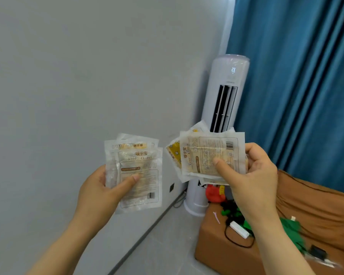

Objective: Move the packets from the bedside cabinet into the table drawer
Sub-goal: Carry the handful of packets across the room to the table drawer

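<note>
Both hands are full. The left hand [98, 192] holds a small fan of hand warmer packets [142, 181], with the thumb pressed on the front one and the fingers curled behind. It looks like about three, but they overlap, so I cannot be sure. The right hand [255, 175] pinches a second bunch [209, 153] the same way, thumb on top. These lie sideways, and a yellow packet with stars [174, 155] pokes out at the left side. The two bunches are up in the air, near each other but not touching.

Behind them a tall white air conditioner [224, 92] stands in the corner, between the grey wall [68, 76] and a blue curtain [296, 76]. Under the right hand is a brown sofa [316, 205] with a red toy [214, 193], some green things [292, 229] and a white gadget [239, 229] on a black cable.

I think the picking-up part is done for these packets. The bedside cabinet is not in view, so I cannot tell if more wait there. The table drawer is not in view either. What is left is to carry the packets to it and put them in. With both hands full, pulling a drawer open could be tricky.
</note>
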A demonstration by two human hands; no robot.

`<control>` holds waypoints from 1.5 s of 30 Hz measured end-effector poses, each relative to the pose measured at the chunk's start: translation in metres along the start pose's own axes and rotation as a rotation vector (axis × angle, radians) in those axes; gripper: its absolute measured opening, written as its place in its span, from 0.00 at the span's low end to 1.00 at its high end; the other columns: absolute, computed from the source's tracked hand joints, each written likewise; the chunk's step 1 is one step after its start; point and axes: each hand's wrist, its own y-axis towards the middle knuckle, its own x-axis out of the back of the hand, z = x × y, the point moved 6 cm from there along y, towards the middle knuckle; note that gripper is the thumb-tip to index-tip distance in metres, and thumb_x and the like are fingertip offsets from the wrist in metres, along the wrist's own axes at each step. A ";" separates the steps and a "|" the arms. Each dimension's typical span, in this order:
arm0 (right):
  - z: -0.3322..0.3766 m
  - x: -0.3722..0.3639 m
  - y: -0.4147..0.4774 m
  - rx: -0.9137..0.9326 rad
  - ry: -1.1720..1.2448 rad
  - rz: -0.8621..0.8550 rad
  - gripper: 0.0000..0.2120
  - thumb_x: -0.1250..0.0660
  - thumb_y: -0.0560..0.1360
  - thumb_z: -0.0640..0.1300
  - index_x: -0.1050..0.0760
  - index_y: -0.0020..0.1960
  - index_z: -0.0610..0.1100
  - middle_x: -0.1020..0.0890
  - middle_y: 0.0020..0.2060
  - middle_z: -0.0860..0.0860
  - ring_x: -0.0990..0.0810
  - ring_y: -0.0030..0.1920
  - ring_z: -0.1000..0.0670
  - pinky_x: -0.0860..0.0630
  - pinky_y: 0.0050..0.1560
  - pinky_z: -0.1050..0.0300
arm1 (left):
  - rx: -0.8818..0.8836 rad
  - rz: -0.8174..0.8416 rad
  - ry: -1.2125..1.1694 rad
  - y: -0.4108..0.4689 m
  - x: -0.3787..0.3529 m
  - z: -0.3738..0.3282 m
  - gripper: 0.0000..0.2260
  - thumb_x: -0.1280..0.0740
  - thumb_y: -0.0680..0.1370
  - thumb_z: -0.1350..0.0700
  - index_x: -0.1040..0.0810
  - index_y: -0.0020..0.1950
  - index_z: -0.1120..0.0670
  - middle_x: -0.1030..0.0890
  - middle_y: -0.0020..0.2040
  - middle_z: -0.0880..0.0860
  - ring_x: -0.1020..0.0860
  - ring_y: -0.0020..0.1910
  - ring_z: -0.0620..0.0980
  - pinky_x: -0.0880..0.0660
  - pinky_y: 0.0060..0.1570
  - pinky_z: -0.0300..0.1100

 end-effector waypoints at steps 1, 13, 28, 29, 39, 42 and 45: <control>-0.006 0.014 0.005 -0.002 -0.040 -0.036 0.11 0.25 0.68 0.33 0.23 0.46 0.42 0.14 0.41 0.53 0.15 0.43 0.55 0.19 0.40 0.60 | -0.004 0.044 -0.012 0.009 -0.021 0.002 0.09 0.28 0.72 0.53 0.19 0.51 0.45 0.15 0.45 0.40 0.17 0.42 0.39 0.23 0.39 0.34; -0.018 0.172 0.017 -0.015 -0.495 -0.495 0.10 0.25 0.68 0.34 0.23 0.45 0.43 0.15 0.40 0.56 0.16 0.42 0.58 0.22 0.35 0.67 | -0.048 0.600 -0.271 0.063 -0.271 0.001 0.09 0.26 0.71 0.56 0.19 0.49 0.47 0.15 0.44 0.39 0.18 0.40 0.37 0.23 0.32 0.31; 0.048 0.372 -0.093 -0.028 -0.830 -0.947 0.12 0.26 0.68 0.33 0.23 0.44 0.47 0.15 0.40 0.52 0.15 0.42 0.55 0.20 0.38 0.63 | -0.136 1.172 -0.450 -0.116 -0.506 -0.072 0.11 0.27 0.71 0.53 0.19 0.50 0.41 0.17 0.46 0.35 0.19 0.45 0.34 0.25 0.41 0.33; 0.053 0.387 -0.101 -0.025 -0.841 -0.970 0.12 0.26 0.68 0.33 0.23 0.45 0.47 0.15 0.41 0.51 0.15 0.42 0.54 0.19 0.39 0.62 | -0.148 1.197 -0.456 -0.132 -0.519 -0.081 0.10 0.27 0.71 0.53 0.19 0.50 0.42 0.17 0.45 0.35 0.19 0.44 0.34 0.26 0.41 0.32; 0.118 0.534 -0.170 -0.013 -1.000 -1.178 0.12 0.25 0.68 0.34 0.23 0.48 0.43 0.15 0.41 0.53 0.15 0.42 0.55 0.19 0.39 0.62 | -0.190 1.419 -0.566 -0.283 -0.649 -0.159 0.10 0.27 0.72 0.52 0.19 0.52 0.45 0.16 0.46 0.39 0.18 0.44 0.38 0.23 0.35 0.29; 0.131 0.570 -0.194 -0.034 -1.044 -1.233 0.11 0.25 0.68 0.34 0.23 0.47 0.44 0.15 0.42 0.51 0.15 0.43 0.54 0.19 0.40 0.61 | -0.170 1.510 -0.611 -0.329 -0.682 -0.176 0.10 0.28 0.72 0.54 0.20 0.52 0.45 0.16 0.46 0.39 0.17 0.44 0.38 0.22 0.37 0.30; 0.138 0.606 -0.215 -0.061 -1.097 -1.293 0.11 0.25 0.69 0.35 0.24 0.47 0.45 0.15 0.43 0.50 0.15 0.44 0.53 0.18 0.40 0.59 | -0.168 1.608 -0.630 -0.376 -0.715 -0.191 0.09 0.28 0.73 0.56 0.19 0.52 0.46 0.15 0.46 0.41 0.17 0.45 0.40 0.20 0.40 0.36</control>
